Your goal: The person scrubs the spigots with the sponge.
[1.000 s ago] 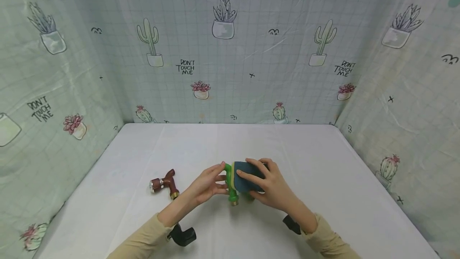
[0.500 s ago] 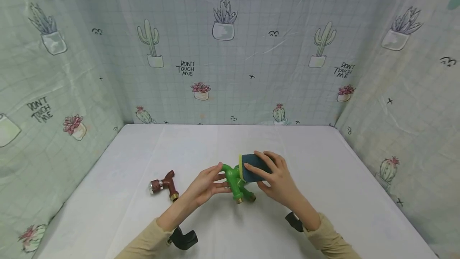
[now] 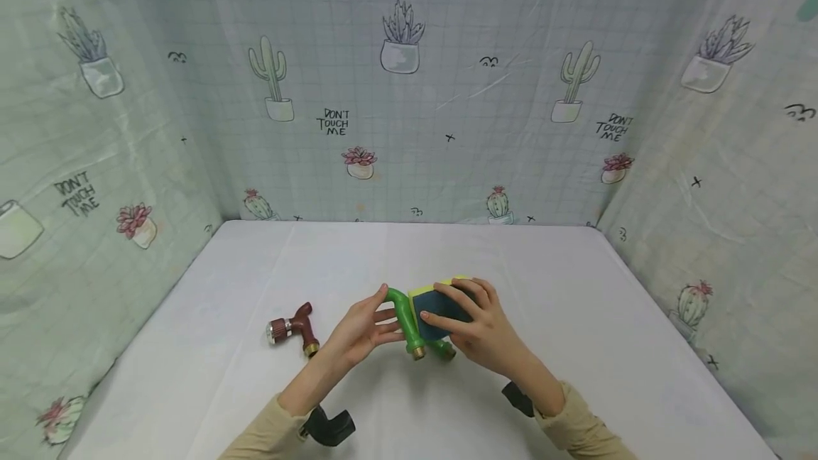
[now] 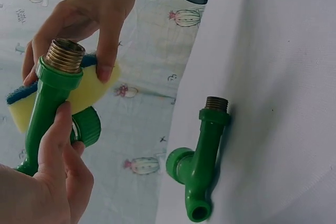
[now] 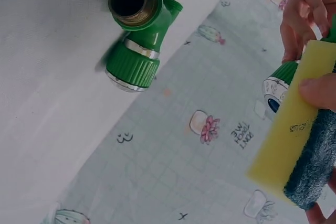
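Note:
My left hand holds a green tap by its body, the brass threaded end pointing down in the head view. A sponge, yellow with a dark blue scouring side, is gripped by my right hand. The sponge's yellow side lies against the held tap, and in the left wrist view it covers part of the tap's far side. Below the hands, a second green tap lies on the white table; only its threaded end shows in the head view.
A brown-red tap with a silver-capped knob lies left of my left hand. By my left forearm is a black tap, partly covered by the sleeve. A black piece shows beside my right wrist. Patterned cloth encloses the table.
The sponge lifted up and right off the tap, then came back down against it, now tilted with its yellow edge upward. The held tap turned slightly in my left hand.

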Demonstrator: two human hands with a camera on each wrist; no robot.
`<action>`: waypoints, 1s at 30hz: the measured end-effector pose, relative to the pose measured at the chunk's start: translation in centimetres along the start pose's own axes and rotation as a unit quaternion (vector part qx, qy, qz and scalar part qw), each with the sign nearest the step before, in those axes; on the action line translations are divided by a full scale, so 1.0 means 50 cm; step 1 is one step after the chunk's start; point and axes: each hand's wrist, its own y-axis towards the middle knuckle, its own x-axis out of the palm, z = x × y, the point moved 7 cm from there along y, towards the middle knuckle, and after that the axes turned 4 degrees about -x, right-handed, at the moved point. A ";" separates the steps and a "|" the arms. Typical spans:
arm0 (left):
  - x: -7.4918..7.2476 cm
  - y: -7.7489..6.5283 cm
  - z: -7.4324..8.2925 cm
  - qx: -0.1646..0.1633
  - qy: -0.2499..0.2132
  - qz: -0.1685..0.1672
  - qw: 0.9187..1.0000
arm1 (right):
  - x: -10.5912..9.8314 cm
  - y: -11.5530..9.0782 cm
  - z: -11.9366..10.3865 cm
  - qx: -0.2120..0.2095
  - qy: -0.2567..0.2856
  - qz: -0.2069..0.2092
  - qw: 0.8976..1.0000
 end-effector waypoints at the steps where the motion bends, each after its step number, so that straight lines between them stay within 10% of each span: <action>1: 0.000 -0.002 0.000 -0.001 -0.002 -0.001 1.000 | 0.000 -0.001 -0.001 -0.002 -0.003 -0.001 1.000; 17: -0.013 -0.015 0.010 0.012 0.009 -0.006 1.000 | -0.020 -0.042 0.019 -0.007 0.012 0.033 0.999; 30: 0.038 -0.014 -0.014 -0.010 0.057 -0.087 0.995 | -0.002 -0.007 0.000 0.041 0.063 0.009 0.997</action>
